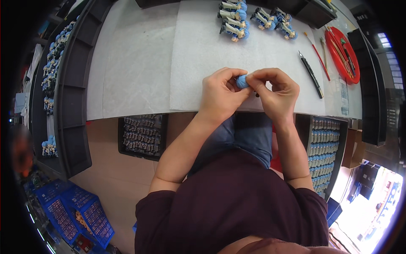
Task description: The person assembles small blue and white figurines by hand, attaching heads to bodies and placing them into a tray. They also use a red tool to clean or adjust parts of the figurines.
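Observation:
Above the near edge of the white-covered table (135, 80), both my hands are closed around one small figurine (242, 81). Its ribbed, light-blue rounded head shows between my fingertips; most of its body is hidden by my hands. My left hand (220, 93) grips it from the left with thumb and fingers. From the right, my right hand (277, 91) pinches at its side. Farther back lie similar blue-haired figurines (234, 29) in a row, with another group of figurines (275, 22) to their right.
On the right lie a black pen-like tool (311, 75), a red thin brush (317, 56) and a red oval tray (357, 74) of tools. A black crate (74, 106) stands at left. Bins of figurines (323, 152) sit below the table edge, with blue crates (91, 216) on the floor.

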Demonstrator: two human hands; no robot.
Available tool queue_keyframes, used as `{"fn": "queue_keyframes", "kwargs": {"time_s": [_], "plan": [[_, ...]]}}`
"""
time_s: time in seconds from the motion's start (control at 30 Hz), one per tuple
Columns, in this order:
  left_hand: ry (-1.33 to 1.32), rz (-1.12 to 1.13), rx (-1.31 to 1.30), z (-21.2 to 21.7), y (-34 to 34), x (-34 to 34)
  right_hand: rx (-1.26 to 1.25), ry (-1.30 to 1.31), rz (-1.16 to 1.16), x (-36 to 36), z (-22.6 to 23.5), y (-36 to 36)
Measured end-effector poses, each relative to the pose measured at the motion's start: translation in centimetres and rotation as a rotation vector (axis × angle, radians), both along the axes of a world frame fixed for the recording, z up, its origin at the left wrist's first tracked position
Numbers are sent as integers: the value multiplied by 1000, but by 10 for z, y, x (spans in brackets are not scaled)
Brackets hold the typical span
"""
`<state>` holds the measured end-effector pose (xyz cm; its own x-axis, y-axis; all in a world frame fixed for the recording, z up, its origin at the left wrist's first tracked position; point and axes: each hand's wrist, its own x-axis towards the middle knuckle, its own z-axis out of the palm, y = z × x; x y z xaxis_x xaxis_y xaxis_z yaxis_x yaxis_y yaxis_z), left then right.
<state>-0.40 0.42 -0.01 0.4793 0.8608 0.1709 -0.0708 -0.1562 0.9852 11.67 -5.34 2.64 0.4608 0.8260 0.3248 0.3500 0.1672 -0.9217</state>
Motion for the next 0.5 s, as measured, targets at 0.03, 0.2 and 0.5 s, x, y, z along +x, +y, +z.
{"fn": "queue_keyframes", "kwargs": {"time_s": [0.03,0.2,0.5], "plan": [[-13,0,-11,1,-1,1,-32,13,-25,5,-2,-4],[30,13,7,-2,-7,-1,83,-29,11,-4,4,-4],[-8,20,20,-3,-4,1,50,-47,0,-8,3,-6]]}}
